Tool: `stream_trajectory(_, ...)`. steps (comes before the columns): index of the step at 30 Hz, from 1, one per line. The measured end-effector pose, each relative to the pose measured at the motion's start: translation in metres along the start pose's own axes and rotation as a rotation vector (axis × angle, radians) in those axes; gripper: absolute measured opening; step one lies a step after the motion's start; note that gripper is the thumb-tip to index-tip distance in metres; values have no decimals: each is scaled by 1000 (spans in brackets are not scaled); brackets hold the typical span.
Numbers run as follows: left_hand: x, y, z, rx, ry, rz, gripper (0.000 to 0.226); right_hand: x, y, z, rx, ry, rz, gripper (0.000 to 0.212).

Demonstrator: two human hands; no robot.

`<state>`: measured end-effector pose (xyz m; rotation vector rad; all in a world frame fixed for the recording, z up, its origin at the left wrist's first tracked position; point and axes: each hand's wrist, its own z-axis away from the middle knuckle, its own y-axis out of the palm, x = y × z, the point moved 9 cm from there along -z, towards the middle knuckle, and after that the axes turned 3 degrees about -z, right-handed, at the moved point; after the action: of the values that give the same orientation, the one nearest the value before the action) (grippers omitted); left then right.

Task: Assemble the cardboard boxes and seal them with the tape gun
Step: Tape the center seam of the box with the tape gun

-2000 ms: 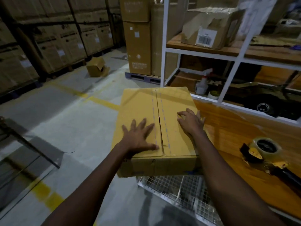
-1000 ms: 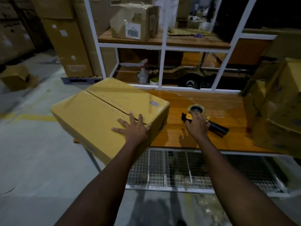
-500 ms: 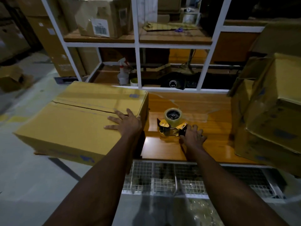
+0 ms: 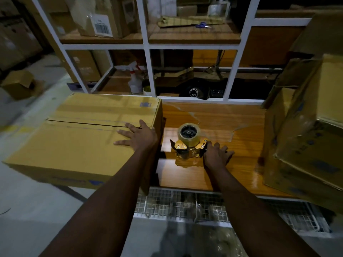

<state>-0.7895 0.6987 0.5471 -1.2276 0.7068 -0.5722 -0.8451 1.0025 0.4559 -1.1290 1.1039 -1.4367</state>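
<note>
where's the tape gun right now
In the head view the tape gun stands on the wooden bench, just right of the big cardboard box and left of the stacked boxes, with the right hand over its handle.

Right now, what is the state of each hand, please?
Left hand: open, pressed flat on the cardboard box.
Right hand: closed around the handle of the tape gun.

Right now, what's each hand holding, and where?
Right hand grips the tape gun by its handle; left hand lies flat on the box, holding nothing.
</note>
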Motion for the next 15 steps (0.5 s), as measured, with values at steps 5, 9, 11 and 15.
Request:
stream_trajectory(5, -3, -5, -1, -18, 33, 5, 67, -4, -10, 6, -105, 25, -30, 36)
stream_trajectory(9, 6, -10, -12, -30, 108, 23, 61, -9, -25, 14, -167, 100, -69, 35)
stream_trajectory(11, 20, -13, -21, -43, 133, 12, 61, -8, -36, 19, -215, 115, -97, 38)
stream_trajectory(15, 56, -24, -41, -69, 202, -20, 60, 1, -72, 31, -355, 153, -155, 42)
